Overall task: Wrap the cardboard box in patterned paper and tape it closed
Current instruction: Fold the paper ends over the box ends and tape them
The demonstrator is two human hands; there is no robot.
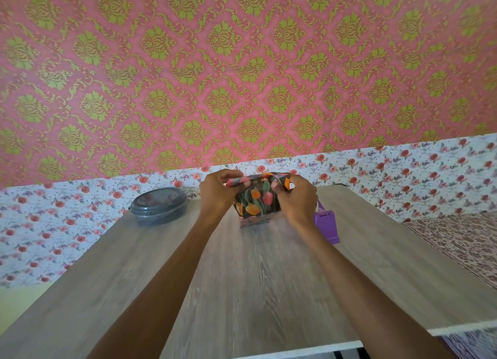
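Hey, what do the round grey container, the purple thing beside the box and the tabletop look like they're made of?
Round grey container: likely plastic, smoky and semi-glossy, with a lid that catches reflections. Purple thing: probably moulded plastic, smooth and uniform in colour. Tabletop: matte wood-grain surface, perhaps laminate, given its white edge.

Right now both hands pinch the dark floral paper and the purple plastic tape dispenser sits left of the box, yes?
No: the head view shows the purple plastic tape dispenser right of the box. Left hand and right hand pinch the floral paper.
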